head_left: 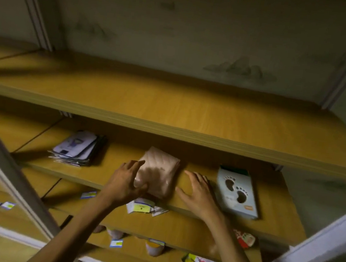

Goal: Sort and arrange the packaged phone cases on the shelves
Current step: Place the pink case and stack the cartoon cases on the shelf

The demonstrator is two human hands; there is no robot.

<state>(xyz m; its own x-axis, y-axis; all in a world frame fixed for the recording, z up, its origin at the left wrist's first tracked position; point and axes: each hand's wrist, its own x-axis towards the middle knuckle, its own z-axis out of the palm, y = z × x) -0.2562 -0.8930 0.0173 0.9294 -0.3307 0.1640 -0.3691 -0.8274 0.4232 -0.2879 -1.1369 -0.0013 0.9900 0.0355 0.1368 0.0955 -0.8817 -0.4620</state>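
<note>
gripping a pink packaged stack [160,171], left hand [124,181]; labels unreadable.

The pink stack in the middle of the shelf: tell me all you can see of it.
The pink stack is a pale pink, glossy bundle, seemingly plastic-wrapped packets, blurred so no print reads. It lies flat on the middle shelf, its near end at the front edge, turned slightly askew. The left hand grips its left side and near corner. The right hand lies flat on the shelf beside it, apparently not touching.
</note>
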